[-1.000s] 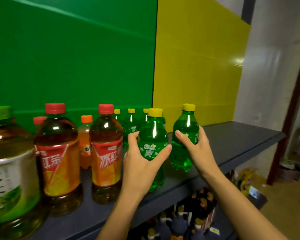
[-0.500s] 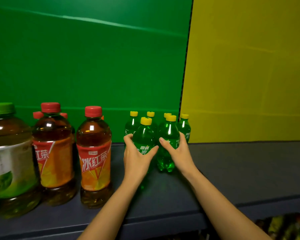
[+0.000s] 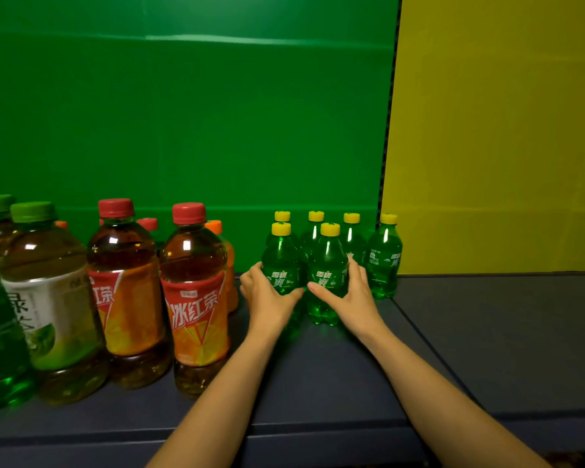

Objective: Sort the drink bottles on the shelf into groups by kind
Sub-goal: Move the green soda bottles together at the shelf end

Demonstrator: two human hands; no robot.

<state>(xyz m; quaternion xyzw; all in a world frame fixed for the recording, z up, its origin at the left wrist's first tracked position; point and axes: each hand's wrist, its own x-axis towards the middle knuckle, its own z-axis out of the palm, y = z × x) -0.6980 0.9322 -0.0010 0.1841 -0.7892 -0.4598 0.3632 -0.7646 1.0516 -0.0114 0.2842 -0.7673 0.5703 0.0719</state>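
I have both hands on the front pair of small green soda bottles, and the job now, as I judge it, is to seat them upright against the row of the same kind behind. To do it well I would keep each base flat on the shelf (image 3: 487,332), push straight toward 12 o'clock with even pressure low on the bodies, and stop as soon as they touch the back row, since these light bottles look likely to tip if shoved at the shoulder.

My left hand (image 3: 267,298) wraps the left front bottle (image 3: 281,261) from its 9 o'clock side, fingers curled round the label, thumb lying across the front. My right hand (image 3: 352,295) wraps the right front bottle (image 3: 328,265) from its 3 o'clock side, thumb pointing toward 9 o'clock so that the two thumbs nearly meet between the bottles. Both forearms come up from 6 o'clock, wrists fairly straight.

The two held bottles stand side by side, touching or nearly so. Four more yellow-capped green bottles (image 3: 384,255) stand just behind, from 11 to 2 o'clock, against the green back panel (image 3: 217,130). The red-capped iced tea bottles (image 3: 195,285) stand apart at 9 o'clock, with green tea bottles (image 3: 48,298) further out.
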